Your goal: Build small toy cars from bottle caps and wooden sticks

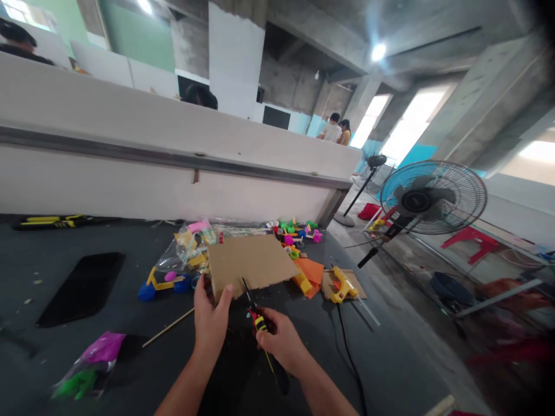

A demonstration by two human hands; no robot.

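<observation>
Working, apparently, on flat brown rectangular cardboard [251, 260] pinched by left hand [211, 315] fingers, just beyond right hand [282, 342] fingers gripping slim-tipped red-yellow-black tool [261, 323]; next move likely needs steady alignment.

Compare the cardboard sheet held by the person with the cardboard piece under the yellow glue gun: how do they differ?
Size: the cardboard sheet looks clearly larger than the cardboard piece.
Support: the left hand grips the sheet, while the piece lies on the dark table.
Load: the glue gun rests on the piece; nothing rests on the sheet's visible face.
Shared: both are brown cardboard.
</observation>
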